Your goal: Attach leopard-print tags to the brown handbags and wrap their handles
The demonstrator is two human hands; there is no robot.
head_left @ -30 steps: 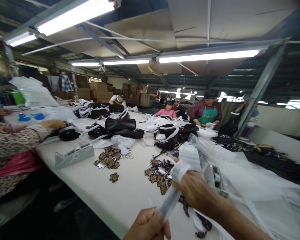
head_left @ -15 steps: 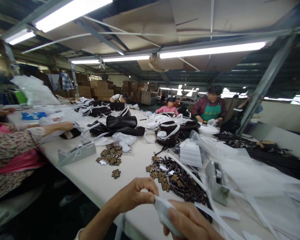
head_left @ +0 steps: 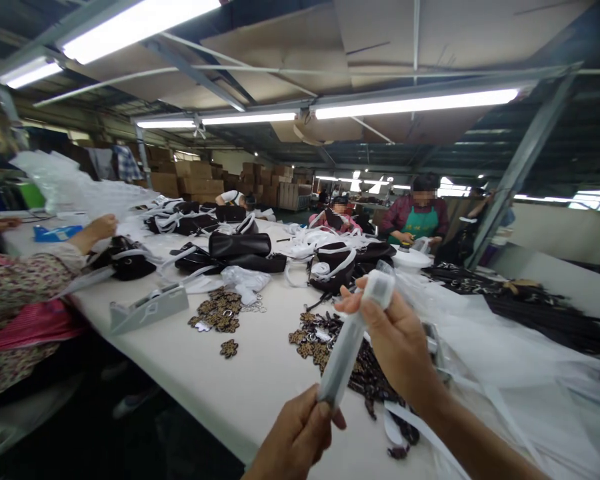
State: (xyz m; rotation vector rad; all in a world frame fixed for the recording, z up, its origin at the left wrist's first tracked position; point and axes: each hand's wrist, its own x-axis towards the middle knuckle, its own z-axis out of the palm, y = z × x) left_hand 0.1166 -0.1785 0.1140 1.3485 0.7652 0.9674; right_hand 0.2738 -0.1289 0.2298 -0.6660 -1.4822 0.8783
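Note:
A long strip in translucent white wrapping (head_left: 347,357) slants upward between my two hands over the white table (head_left: 260,393). My left hand (head_left: 303,427) pinches its lower end, where something dark shows through the wrap. Around the folded upper end, my right hand (head_left: 400,340) is closed with the thumb on top. Behind the strip lies a pile of dark beaded straps (head_left: 375,383) with brown patterned flower-shaped charms (head_left: 305,348). More flower charms (head_left: 220,312) are heaped to the left, and a single charm (head_left: 229,349) lies apart from them.
A grey tape dispenser (head_left: 150,308) stands near the left edge; another is partly hidden behind my right forearm. Black bags (head_left: 243,245) with white-wrapped handles fill the table's middle. White foam sheets (head_left: 485,333) spread at right. Co-workers sit at left and across, one in a green apron (head_left: 420,225).
My right hand has risen from the lower edge, and the strip now stretches between both hands. My left hand has moved lower and right. The left co-worker's arm has shifted left.

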